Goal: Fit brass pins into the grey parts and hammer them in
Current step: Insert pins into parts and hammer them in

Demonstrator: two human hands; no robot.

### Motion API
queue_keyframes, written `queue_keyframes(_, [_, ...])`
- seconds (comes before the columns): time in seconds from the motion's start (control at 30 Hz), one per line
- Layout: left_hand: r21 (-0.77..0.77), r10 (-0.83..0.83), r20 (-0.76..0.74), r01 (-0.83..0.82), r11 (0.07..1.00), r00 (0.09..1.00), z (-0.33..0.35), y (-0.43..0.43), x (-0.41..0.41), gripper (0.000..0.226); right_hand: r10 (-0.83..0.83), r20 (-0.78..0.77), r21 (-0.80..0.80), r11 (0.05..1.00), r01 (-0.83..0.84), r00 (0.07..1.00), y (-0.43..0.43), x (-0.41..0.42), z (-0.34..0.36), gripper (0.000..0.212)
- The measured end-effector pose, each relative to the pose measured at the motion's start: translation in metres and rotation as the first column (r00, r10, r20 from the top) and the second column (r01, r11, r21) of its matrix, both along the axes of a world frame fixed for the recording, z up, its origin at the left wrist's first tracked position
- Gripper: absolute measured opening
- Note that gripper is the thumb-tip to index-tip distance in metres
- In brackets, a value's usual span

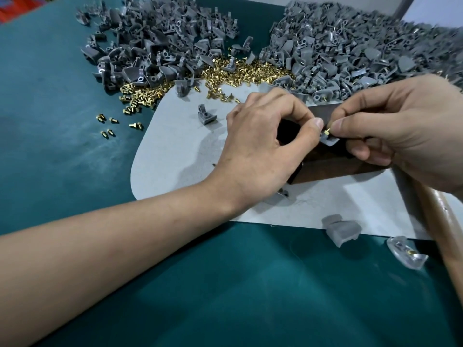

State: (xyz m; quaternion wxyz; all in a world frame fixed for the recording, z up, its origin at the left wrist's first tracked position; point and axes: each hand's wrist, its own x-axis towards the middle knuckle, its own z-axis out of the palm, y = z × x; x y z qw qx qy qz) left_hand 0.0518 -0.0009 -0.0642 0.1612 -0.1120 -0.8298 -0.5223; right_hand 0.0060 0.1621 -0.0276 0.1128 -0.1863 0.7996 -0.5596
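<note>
Here right hand (400, 136) pinches brass pin (327, 131) near-upright on grey part (330, 141); left hand (263, 146) grips it.

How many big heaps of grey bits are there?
2. The left heap is at the back left; the right heap is at the back right, running off the picture's edge, so more may be hidden. Gold pins lie between them.

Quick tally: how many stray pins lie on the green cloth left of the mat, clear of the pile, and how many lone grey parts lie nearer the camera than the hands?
Stray pins: 5
Lone parts: 3 (one partly hidden)
Total: 8
</note>
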Motion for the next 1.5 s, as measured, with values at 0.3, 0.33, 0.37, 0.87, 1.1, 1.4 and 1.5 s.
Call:
queue_keyframes(0.3, [-0.01, -0.002, -0.02, 0.001, 1.0, 1.0, 0.0001, 0.0, -0.0003, 0.014, 0.02, -0.019, 0.028, 0.999, -0.02, 1.0, 0.002, -0.0008, -0.0004, 0.009])
queue_keyframes(0.33, [-0.018, 0.002, -0.028, -0.003, 1.0, 1.0, 0.0004, 0.0002, -0.0003, 0.013, 0.023, -0.022, 0.034, 0.999, -0.022, 0.999, 0.0019, -0.0006, -0.0001, 0.008])
queue_keyframes(0.37, [-0.024, 0.006, -0.035, -0.006, 1.0, 0.999, 0.0006, 0.0001, -0.0002, 0.013, 0.024, -0.023, 0.037, 0.999, -0.024, 0.999, 0.0018, -0.0006, 0.0, 0.007])
queue_keyframes(0.87, [-0.046, 0.01, -0.05, -0.012, 0.999, 0.999, 0.0003, -0.0004, -0.0009, 0.013, 0.014, -0.041, 0.046, 0.999, -0.012, 0.999, -0.002, 0.0021, 0.001, 0.01])
queue_keyframes(1.1, [-0.045, 0.014, -0.059, -0.016, 0.999, 0.998, 0.0003, -0.0004, -0.0011, 0.015, -0.01, 0.001, 0.025, 1.0, 0.01, 1.0, -0.0032, 0.0017, 0.0012, 0.016])
queue_keyframes(1.4, [-0.037, 0.021, -0.067, -0.023, 0.999, 0.998, -0.0004, -0.0004, -0.0011, 0.015, -0.003, 0.031, 0.026, 1.0, 0.003, 1.0, -0.0024, 0.0013, 0.0015, 0.008])
queue_keyframes(1.5, [-0.038, 0.022, -0.068, -0.024, 0.999, 0.997, -0.0004, -0.0003, -0.0011, 0.016, -0.002, 0.032, 0.035, 0.999, 0.001, 0.999, -0.0024, 0.0013, 0.0015, 0.009])
